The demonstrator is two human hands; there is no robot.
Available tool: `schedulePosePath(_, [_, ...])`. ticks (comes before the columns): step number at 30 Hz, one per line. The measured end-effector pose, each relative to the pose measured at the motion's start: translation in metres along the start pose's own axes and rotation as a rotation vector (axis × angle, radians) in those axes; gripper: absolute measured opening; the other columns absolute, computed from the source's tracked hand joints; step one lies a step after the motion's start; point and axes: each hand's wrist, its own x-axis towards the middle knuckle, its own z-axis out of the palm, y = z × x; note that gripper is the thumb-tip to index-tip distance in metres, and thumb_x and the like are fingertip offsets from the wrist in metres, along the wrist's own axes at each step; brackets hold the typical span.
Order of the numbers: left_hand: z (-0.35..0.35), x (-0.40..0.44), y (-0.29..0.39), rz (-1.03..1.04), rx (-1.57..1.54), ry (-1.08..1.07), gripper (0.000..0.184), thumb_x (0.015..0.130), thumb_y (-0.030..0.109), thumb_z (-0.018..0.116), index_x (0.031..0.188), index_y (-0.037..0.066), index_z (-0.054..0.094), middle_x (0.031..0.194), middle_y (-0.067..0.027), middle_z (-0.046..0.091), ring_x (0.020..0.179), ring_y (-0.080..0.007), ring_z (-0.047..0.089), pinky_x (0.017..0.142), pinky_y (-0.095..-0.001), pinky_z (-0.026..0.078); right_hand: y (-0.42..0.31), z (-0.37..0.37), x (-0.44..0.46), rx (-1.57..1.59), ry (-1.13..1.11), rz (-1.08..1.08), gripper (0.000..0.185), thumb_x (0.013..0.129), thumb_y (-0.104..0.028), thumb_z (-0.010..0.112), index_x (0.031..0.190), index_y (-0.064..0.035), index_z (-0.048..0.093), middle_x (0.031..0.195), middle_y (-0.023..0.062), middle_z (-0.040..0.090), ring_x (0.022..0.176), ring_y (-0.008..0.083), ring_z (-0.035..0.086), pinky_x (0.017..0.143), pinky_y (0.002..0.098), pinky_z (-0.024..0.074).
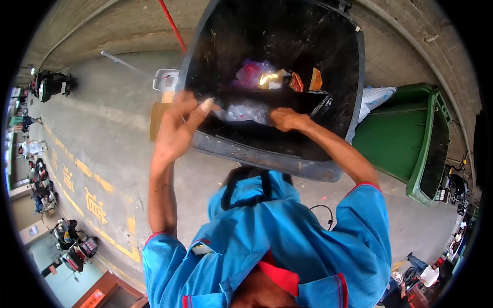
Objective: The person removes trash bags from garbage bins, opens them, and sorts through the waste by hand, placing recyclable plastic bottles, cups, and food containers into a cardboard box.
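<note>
A black wheeled bin (267,163) stands open in front of me, with rubbish inside. My left hand (179,126) is at its left rim, thumb raised and fingers curled, closed on the edge of a black garbage bag; its fingertips are somewhat blurred. Inside the bin my right hand (288,120) is closed in a fist on the same black garbage bag (300,101). Crumpled clear plastic (246,111) lies between my hands. Farther in are a purple-pink plastic bag (252,73), a shiny gold wrapper (269,79) and orange packaging (316,79).
A green wheeled bin (393,136) lies or leans at the right, with white bags (375,98) beside it. Left of the black bin are a white container (165,79) and cardboard (156,120). A red pole (172,24) rises behind. Parked motorbikes (77,244) stand along the left.
</note>
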Motion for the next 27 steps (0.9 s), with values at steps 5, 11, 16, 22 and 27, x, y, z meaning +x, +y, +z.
schedulePosePath(5, [0.009, 0.001, 0.02, -0.123, -0.198, 0.041, 0.028, 0.095, 0.023, 0.06, 0.089, -0.003, 0.07, 0.08, -0.0049, 0.061, 0.084, -0.013, 0.055, 0.079, -0.0281, 0.043, -0.011, 0.008, -0.008, -0.039, -0.083, -0.202, 0.023, 0.084, -0.016, 0.059, 0.093, 0.0038, 0.066, 0.094, 0.0232, 0.066, 0.096, 0.036, 0.064, 0.08, 0.0443, 0.0505])
schedulePosePath(11, [0.015, 0.004, 0.026, -0.117, -0.232, 0.051, 0.03, 0.095, 0.024, 0.06, 0.092, -0.005, 0.069, 0.07, -0.004, 0.06, 0.074, -0.0119, 0.057, 0.077, -0.0264, 0.044, -0.013, -0.018, -0.002, 0.191, 0.245, -0.132, 0.028, 0.08, -0.02, 0.064, 0.088, 0.0057, 0.067, 0.089, 0.0261, 0.065, 0.09, 0.0378, 0.065, 0.075, 0.0444, 0.0517])
schedulePosePath(16, [0.017, 0.007, 0.032, -0.085, -0.21, 0.074, 0.029, 0.094, 0.022, 0.06, 0.098, -0.005, 0.069, 0.064, -0.0044, 0.058, 0.062, -0.0117, 0.054, 0.068, -0.0264, 0.043, -0.063, -0.055, 0.004, 0.254, 0.246, -0.046, 0.024, 0.076, -0.012, 0.06, 0.091, 0.0063, 0.066, 0.098, 0.0296, 0.063, 0.1, 0.038, 0.062, 0.083, 0.046, 0.0495])
schedulePosePath(22, [0.019, 0.01, 0.044, -0.039, -0.188, 0.1, 0.03, 0.094, 0.022, 0.06, 0.1, -0.005, 0.068, 0.062, -0.0053, 0.057, 0.053, -0.012, 0.052, 0.056, -0.0252, 0.04, -0.098, -0.042, 0.083, 0.406, 0.492, -0.375, 0.034, 0.084, -0.011, 0.055, 0.115, 0.0014, 0.059, 0.103, 0.0251, 0.064, 0.087, 0.0331, 0.067, 0.077, 0.0418, 0.0513])
schedulePosePath(27, [0.022, 0.004, 0.047, 0.038, -0.222, 0.121, 0.028, 0.094, 0.02, 0.058, 0.101, -0.005, 0.068, 0.06, -0.0054, 0.056, 0.052, -0.0114, 0.051, 0.052, -0.024, 0.039, -0.115, -0.052, 0.116, 0.456, 0.485, -0.365, 0.034, 0.085, -0.013, 0.055, 0.117, 0.0, 0.058, 0.103, 0.0242, 0.065, 0.087, 0.0326, 0.067, 0.076, 0.0415, 0.0514])
